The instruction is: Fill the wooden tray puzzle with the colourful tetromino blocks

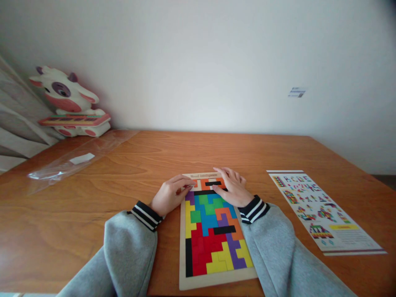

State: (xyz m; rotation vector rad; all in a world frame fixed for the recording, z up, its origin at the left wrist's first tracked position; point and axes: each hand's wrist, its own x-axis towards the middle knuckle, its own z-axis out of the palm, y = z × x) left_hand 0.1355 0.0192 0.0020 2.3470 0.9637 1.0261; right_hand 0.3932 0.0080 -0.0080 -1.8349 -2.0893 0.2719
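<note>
A wooden puzzle board [182,264] lies in front of me, filled over most of its area with coloured block pieces. Bare wood shows between several pieces near its top edge. My left hand [171,194] rests at the upper left corner, thumb and index fingertips pinched together beside an orange piece [194,184]; whether they grip it is hard to see. Over the upper right corner lies my right hand [232,187], fingers spread and thumb stretched toward a black bar piece [213,184]. Its palm hides part of the board's right side.
To the right, a printed pattern sheet [324,214] lies flat on the wooden table [216,150]. A clear plastic bag [102,148] is at the back left, before a cow-shaped toy keyboard [74,107]. A white wall [198,74] rises behind the table.
</note>
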